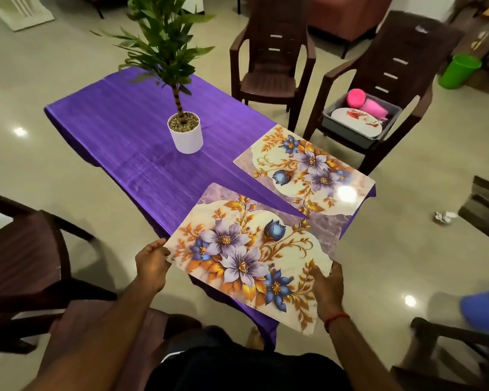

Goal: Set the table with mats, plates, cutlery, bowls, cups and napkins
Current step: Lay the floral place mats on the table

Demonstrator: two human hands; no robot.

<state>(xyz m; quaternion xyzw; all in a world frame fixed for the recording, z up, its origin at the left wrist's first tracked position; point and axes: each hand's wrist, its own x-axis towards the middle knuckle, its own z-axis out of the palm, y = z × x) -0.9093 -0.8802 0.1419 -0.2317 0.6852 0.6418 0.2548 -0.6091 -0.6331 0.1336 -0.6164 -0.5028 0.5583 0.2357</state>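
Dim warm light, glare spots on floor (pixel 19 131), edges bent and blurred.

A low table (pixel 119 119) is covered by a shiny purple cloth (pixel 141 165) that hangs over its edges. A white pot (pixel 185 133) with a leafy green plant stands near the middle. One floral mat (pixel 305 170) lies flat at the right corner, and a second floral mat (pixel 249 252) overhangs the near edge.
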